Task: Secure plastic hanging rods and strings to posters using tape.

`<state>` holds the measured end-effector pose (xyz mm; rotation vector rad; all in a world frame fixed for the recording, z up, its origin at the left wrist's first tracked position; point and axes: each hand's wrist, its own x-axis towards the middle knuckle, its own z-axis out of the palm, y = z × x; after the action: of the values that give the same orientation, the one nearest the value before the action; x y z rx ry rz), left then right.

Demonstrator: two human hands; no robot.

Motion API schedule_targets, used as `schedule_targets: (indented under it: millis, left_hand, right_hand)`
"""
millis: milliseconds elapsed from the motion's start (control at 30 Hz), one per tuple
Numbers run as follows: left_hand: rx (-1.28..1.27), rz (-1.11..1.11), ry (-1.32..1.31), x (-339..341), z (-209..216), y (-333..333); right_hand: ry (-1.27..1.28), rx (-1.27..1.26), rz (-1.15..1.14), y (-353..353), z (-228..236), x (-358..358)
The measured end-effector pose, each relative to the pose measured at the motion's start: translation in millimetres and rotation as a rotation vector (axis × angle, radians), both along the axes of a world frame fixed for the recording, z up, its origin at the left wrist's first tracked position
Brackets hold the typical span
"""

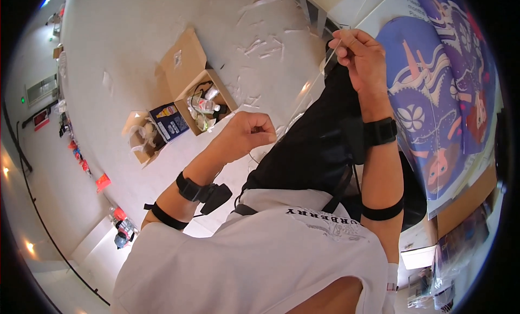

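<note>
A thin white strip (pixel 318 76) stretches slantwise above my black-trousered legs. Its upper end is pinched between the thumb and fingers of my right hand (pixel 362 57), raised beside the printed boards. Lower and to the left, my left hand (pixel 246 133) is curled closed, thumb against forefinger, where the strip's other end comes to its fingertips. Pale loops hang near those fingertips, too fine to make out clearly. Black straps with small dark devices circle both wrists (pixel 381 131).
Purple boards with a cartoon figure (pixel 414 97) lean on the right. On the floor stand an open cardboard box (pixel 181 65) with a plastic bottle, and a smaller carton (pixel 142 135). White scraps (pixel 260 46) litter the floor. A metal frame leg (pixel 314 13) rises ahead.
</note>
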<state>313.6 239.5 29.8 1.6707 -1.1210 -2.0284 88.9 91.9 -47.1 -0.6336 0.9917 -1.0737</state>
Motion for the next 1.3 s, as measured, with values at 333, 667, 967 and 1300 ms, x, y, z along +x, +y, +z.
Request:
schedule_targets:
  millis: [333, 667, 967, 1300]
  left_hand:
    - [0.071, 0.11, 0.018, 4, -6, -4]
    - [-0.378, -0.044, 0.06, -12, -16, 9]
    - [-0.202, -0.005, 0.328, 8, 18, 1]
    - [-0.24, -0.122, 0.405, 13, 24, -7]
  right_hand:
    - [-0.047, 0.065, -0.014, -4, 5, 0]
    - [0.104, 0.113, -0.044, 0, 8, -10]
    - [0.207, 0.066, 0.176, -21, 7, 36]
    - [0.451, -0.061, -0.025, -143, -28, -26]
